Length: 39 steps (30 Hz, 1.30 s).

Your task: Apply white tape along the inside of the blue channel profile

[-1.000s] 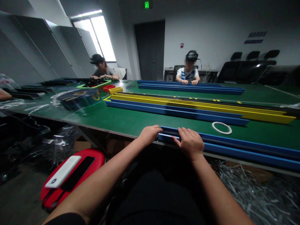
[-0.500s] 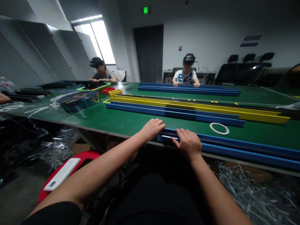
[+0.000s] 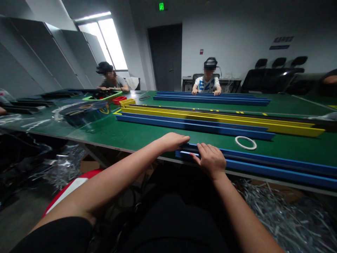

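A long blue channel (image 3: pixel 263 168), with a dark strip lying along its inside, runs along the table's near edge. My right hand (image 3: pixel 212 158) grips it near its left end, fingers over the far wall and thumb on the near side. Just left of it, my left hand (image 3: pixel 175 140) is at the channel's end, its fingers pressed together and pointing right. What those fingertips pinch is hidden. A white ring (image 3: pixel 245 143), like a roll of tape, lies flat behind the channel.
Blue (image 3: pixel 195 124) and yellow channels (image 3: pixel 284 127) lie across the green table (image 3: pixel 147 135). A large film-wrapped reel (image 3: pixel 84 114) sits left, near yellow (image 3: pixel 127 102) and red bins (image 3: pixel 120 100). Two people sit opposite by more blue channels (image 3: pixel 210 100). Shredded strips (image 3: pixel 279 211) fill the floor.
My left hand has rolled over and its fingers have straightened toward the right at the channel's end. My right hand keeps its place on the channel. The view has shifted slightly.
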Available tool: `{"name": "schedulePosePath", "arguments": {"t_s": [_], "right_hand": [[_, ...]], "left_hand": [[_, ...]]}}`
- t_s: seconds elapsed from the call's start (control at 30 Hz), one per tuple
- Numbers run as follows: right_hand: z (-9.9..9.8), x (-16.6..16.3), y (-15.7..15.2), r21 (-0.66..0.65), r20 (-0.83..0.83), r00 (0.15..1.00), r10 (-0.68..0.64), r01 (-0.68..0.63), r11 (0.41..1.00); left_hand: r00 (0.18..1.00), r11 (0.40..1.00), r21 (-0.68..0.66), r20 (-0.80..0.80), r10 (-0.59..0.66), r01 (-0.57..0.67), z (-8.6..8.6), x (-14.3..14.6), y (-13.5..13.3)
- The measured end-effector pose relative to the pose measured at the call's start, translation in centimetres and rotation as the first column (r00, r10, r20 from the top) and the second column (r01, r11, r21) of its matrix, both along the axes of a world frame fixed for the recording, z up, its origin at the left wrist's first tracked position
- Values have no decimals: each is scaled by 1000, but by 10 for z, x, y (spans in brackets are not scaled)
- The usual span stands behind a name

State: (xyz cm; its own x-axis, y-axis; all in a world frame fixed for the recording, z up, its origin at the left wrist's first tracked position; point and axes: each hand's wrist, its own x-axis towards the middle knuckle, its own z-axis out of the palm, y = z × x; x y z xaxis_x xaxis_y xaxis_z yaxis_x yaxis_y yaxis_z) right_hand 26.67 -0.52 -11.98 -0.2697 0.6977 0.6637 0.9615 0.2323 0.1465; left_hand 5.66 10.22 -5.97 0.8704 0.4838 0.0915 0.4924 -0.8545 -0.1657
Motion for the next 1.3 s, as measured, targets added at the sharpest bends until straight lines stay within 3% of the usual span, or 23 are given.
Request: {"name": "schedulePosePath", "arguments": {"t_s": [0.57, 0.87, 1.3], "right_hand": [[-1, 0, 1, -20, -5, 1000, -1, 1, 1000], [-1, -1, 0, -30, -17, 1000, 4, -5, 1000], [-1, 1, 1, -44, -39, 999, 11, -13, 999]], "left_hand": [[992, 992, 42, -39, -121, 123, -1, -3, 5], [995, 995, 12, -15, -94, 94, 4, -11, 3], [988, 986, 71, -8, -153, 153, -3, -8, 6]]}}
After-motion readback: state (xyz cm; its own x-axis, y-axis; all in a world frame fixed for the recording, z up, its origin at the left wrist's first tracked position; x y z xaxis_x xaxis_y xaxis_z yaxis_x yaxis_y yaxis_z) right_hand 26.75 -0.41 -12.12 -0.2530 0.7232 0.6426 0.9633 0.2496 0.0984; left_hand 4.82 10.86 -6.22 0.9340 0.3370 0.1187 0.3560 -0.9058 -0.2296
